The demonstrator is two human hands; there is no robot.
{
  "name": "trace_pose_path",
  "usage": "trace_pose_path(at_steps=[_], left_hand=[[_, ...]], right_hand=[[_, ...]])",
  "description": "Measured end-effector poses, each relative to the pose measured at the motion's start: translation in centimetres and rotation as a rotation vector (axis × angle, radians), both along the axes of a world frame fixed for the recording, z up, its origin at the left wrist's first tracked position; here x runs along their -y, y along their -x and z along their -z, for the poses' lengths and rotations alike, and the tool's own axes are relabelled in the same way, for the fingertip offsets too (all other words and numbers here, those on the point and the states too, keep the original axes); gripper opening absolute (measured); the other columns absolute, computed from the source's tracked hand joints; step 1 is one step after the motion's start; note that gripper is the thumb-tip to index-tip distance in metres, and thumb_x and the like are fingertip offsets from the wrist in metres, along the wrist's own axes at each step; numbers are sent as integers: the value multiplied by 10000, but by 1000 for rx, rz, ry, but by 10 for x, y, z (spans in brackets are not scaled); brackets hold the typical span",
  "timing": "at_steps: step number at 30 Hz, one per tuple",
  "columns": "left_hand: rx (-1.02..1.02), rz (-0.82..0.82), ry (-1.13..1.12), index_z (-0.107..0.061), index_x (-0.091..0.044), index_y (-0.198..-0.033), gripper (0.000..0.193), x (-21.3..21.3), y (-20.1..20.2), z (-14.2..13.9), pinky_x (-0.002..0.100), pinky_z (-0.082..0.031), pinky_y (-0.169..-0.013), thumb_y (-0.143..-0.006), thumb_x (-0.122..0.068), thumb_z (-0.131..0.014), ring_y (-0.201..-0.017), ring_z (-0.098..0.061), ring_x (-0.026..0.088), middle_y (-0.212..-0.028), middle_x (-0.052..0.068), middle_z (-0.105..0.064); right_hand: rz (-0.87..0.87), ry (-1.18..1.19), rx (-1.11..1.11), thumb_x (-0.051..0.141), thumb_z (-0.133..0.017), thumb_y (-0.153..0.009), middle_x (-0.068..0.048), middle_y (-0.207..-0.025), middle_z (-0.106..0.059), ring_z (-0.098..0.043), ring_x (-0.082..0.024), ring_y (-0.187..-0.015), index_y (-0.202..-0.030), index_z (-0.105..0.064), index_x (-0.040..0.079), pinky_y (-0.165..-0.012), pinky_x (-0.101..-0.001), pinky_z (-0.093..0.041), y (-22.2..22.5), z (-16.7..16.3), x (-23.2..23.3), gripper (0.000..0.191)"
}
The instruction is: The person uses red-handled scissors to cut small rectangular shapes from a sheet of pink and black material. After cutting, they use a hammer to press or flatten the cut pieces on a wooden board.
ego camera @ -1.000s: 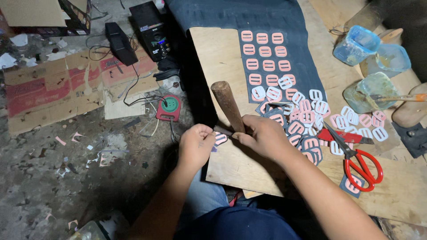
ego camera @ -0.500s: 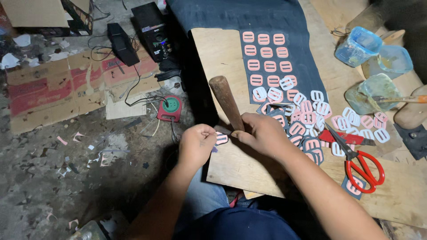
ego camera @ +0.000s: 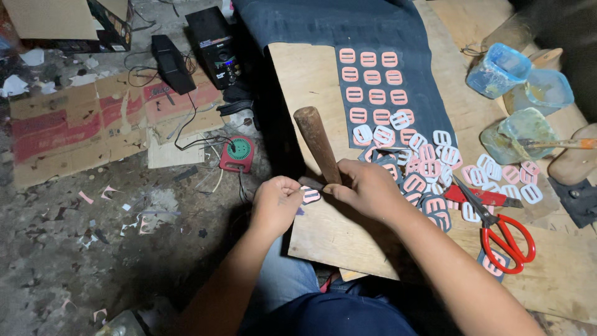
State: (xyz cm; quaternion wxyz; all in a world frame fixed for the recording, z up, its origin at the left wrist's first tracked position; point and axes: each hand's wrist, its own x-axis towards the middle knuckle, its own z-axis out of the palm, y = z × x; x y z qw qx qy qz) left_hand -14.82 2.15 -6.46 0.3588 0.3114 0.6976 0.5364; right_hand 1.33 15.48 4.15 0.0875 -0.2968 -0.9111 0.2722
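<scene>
Fingers (ego camera: 287, 186) on buckle piece (ego camera: 309, 195), jars (ego camera: 497, 70) seemingly empty

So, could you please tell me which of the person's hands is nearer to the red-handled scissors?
Right. The right hand grips the wooden handle just left of the scissors; the left hand is farther left, pinching a small pink piece.

Two hands, the left hand (ego camera: 277, 202) and the right hand (ego camera: 368, 188), share one wooden-handled tool (ego camera: 318, 144) and one pink cut-out piece (ego camera: 310, 195). Beyond the right hand, eleven pink pieces (ego camera: 372, 77) lie in neat rows; the heap nearer it is too jumbled to count. Further right: one pair of red scissors (ego camera: 505, 233), three clear plastic containers (ego camera: 502, 70)
</scene>
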Motion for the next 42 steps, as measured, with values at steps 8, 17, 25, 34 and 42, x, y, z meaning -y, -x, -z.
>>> trace_pose_path(at_steps=[8,17,25,34,42], left_hand=[[243,18,-51,-714,54,-951,148,-10,13,14,279,-566,-679,-845,-47,-692,-748,-716,137,-872,128,-778],[-211,-14,27,-720,21,-898,112,1,3,-14,291,-566,-639,-831,-64,-691,-671,-714,157,-772,120,-754],[181,-4,-70,-704,38,-955,130,-2,2,3,263,-576,-662,-850,-21,-656,-725,-720,112,-855,100,-780],[-15,-80,-81,-723,34,-911,103,4,-11,-15,253,-552,-596,-872,-60,-703,-660,-688,98,-776,100,-762],[117,13,-94,-710,20,-926,115,5,-4,-20,265,-563,-613,-863,-74,-687,-679,-707,105,-808,85,-773]], right_hand=[[70,30,-53,387,-819,-774,-137,-734,-687,-666,-327,-658,-944,-729,102,-570,-424,-490,4,5,8,344],[51,3,-17,353,-808,-790,-130,-767,-688,-669,-344,-691,-907,-710,100,-582,-449,-495,-3,0,12,296],[69,28,-32,361,-787,-792,-114,-782,-702,-688,-329,-719,-937,-709,119,-603,-446,-513,-1,-1,16,292],[-42,-19,110,358,-818,-765,-132,-776,-701,-680,-360,-740,-908,-698,112,-625,-468,-505,15,-12,-7,309],[-58,-7,77,364,-823,-754,-126,-779,-706,-687,-349,-730,-932,-698,117,-628,-454,-519,15,-13,-9,330]])
